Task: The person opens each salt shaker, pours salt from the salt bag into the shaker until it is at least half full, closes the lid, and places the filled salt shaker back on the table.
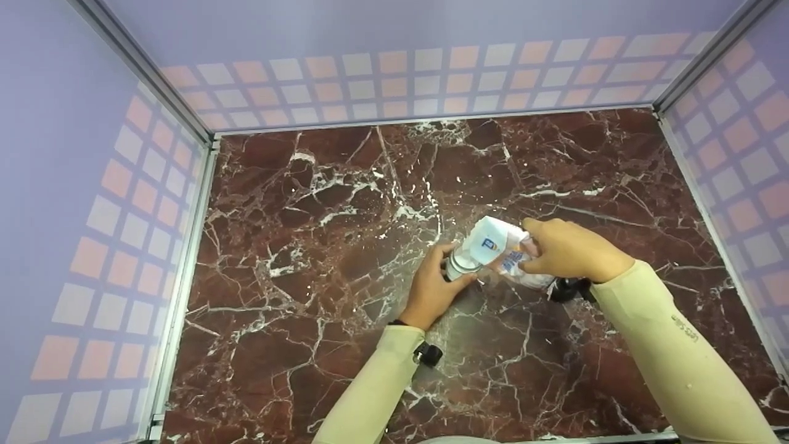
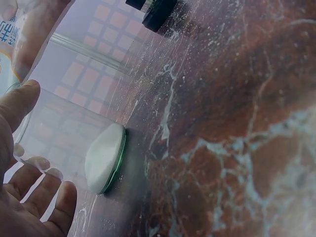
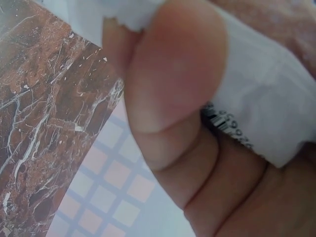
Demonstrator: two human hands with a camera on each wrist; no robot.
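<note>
My left hand (image 1: 434,287) holds a clear glass (image 2: 69,118) round its side, thumb on one side and fingers on the other. White powder or fine grains (image 2: 103,160) lie in the glass's greenish bottom. Above, my right hand (image 1: 570,250) grips a crumpled white plastic packet (image 1: 490,240) with blue print. The packet is tipped toward the glass, its end at the rim. In the right wrist view the thumb and curled fingers (image 3: 173,113) press the packet, and a barcode shows beside them. Whether anything is flowing out cannot be made out.
The dark red marbled tabletop (image 1: 277,345) has white veins, with white specks (image 1: 382,234) scattered beyond the hands. Purple panels with pink and white squares (image 1: 394,80) enclose it at the back and sides. A black object (image 1: 564,290) shows below the right wrist.
</note>
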